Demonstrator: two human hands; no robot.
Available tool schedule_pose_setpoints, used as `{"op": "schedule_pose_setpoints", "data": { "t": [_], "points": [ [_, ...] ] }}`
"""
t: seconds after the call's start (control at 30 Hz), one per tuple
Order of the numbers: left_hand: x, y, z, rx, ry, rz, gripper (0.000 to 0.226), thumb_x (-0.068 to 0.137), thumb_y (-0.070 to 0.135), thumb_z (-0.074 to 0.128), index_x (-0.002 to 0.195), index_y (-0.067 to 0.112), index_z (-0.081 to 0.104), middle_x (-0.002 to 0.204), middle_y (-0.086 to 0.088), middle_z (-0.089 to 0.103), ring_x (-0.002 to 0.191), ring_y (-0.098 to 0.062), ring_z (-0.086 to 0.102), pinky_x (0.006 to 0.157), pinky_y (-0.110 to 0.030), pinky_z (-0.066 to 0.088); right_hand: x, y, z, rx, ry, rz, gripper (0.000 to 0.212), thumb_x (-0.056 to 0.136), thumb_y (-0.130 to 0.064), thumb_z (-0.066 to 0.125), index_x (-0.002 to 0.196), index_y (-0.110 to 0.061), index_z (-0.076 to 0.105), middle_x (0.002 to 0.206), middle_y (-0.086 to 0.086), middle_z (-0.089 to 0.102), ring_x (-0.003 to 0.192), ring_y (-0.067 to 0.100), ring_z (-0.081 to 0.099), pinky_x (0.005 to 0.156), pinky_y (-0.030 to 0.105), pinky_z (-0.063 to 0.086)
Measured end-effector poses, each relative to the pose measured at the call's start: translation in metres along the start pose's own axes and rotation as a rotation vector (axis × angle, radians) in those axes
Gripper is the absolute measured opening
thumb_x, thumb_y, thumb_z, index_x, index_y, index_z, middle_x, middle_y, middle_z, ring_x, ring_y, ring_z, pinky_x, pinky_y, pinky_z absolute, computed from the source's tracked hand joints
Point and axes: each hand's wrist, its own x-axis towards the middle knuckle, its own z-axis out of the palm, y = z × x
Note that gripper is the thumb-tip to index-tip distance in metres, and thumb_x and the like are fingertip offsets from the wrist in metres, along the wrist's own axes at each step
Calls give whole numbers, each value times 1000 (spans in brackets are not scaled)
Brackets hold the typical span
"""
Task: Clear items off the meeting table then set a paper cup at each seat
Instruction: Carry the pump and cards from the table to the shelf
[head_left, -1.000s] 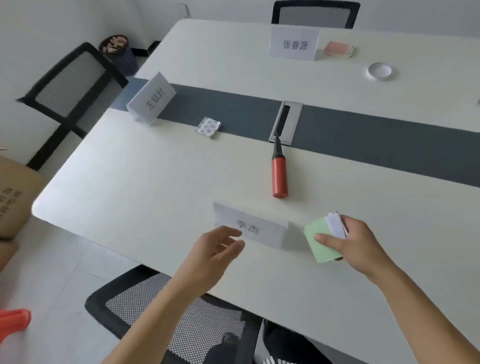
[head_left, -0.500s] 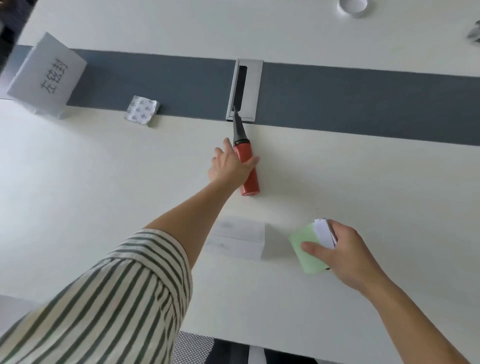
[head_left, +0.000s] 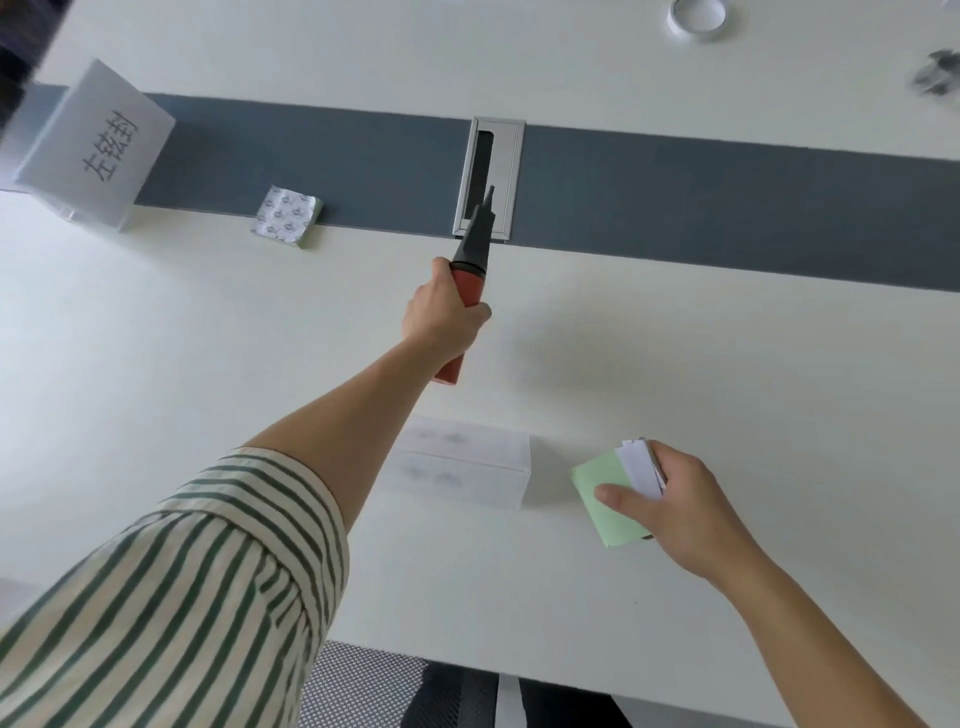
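Observation:
My left hand (head_left: 441, 322) is stretched out over the white meeting table (head_left: 675, 364) and shut around the red body of a hand pump (head_left: 470, 288). The pump's black nozzle points away towards the grey strip, and its far end looks lifted off the table. Near the front edge my right hand (head_left: 685, 509) holds a green pad with white papers (head_left: 613, 499), pressed against the tabletop. A white folded name card (head_left: 462, 462) lies between my two arms. No paper cup is in view.
A second name card (head_left: 98, 150) stands at the far left. A small patterned packet (head_left: 285, 213) lies at the edge of the grey strip (head_left: 727, 208). A metal cable slot (head_left: 491, 176) sits mid-strip. A white round lid (head_left: 696, 18) is far back. A mesh chair (head_left: 374, 691) is below the table's edge.
My left hand reached from near the name card out to the red pump, closed around it and began lifting it. My head leaned forward over the table. The right hand stayed on the green pad.

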Motion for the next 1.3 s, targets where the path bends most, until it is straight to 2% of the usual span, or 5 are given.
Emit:
{"op": "schedule_pose_setpoints", "data": {
  "t": [0.2, 0.3, 0.53, 0.83, 1.3],
  "points": [
    [-83, -14, -90, -337, 14, 38, 39, 79, 21, 69, 111, 15, 48, 93, -4, 61, 60, -24, 66, 53, -30, 53, -22, -43, 8, -32, -39, -102, 36, 73, -40, 76, 89, -10, 61, 92, 20, 65, 85, 39, 64, 62, 50, 58],
    [-138, -47, -131, -435, 39, 23, 39, 78, 22, 70, 111, 18, 49, 89, -5, 63, 58, -23, 66, 56, -32, 57, -39, -65, 27, -47, -57, -149, 30, 75, -38, 75, 89, -14, 63, 92, 16, 69, 85, 39, 66, 64, 53, 57],
    [-271, -173, -200, -630, 124, -64, 34, 81, 19, 74, 108, 17, 53, 83, -12, 65, 53, -20, 66, 58, -38, 59, -106, -106, 120, -58, -114, -238, 16, 81, -24, 76, 93, -20, 66, 87, 0, 70, 77, 22, 66, 53, 28, 47],
    [-418, -375, -275, -660, 86, -215, 27, 81, 25, 75, 102, 27, 57, 90, -16, 68, 59, -22, 68, 59, -41, 59, -214, -140, 290, -27, -238, -244, 14, 83, -18, 74, 94, -11, 68, 91, 12, 74, 81, 29, 71, 62, 36, 52],
    [-362, -496, -375, -605, 32, -238, 27, 81, 31, 75, 102, 28, 58, 88, -12, 68, 62, -20, 68, 58, -31, 56, -173, -229, 436, 19, -280, -250, 13, 84, -17, 73, 88, -7, 66, 71, -1, 64, 58, 10, 62, 48, 24, 47]
  ]
}}
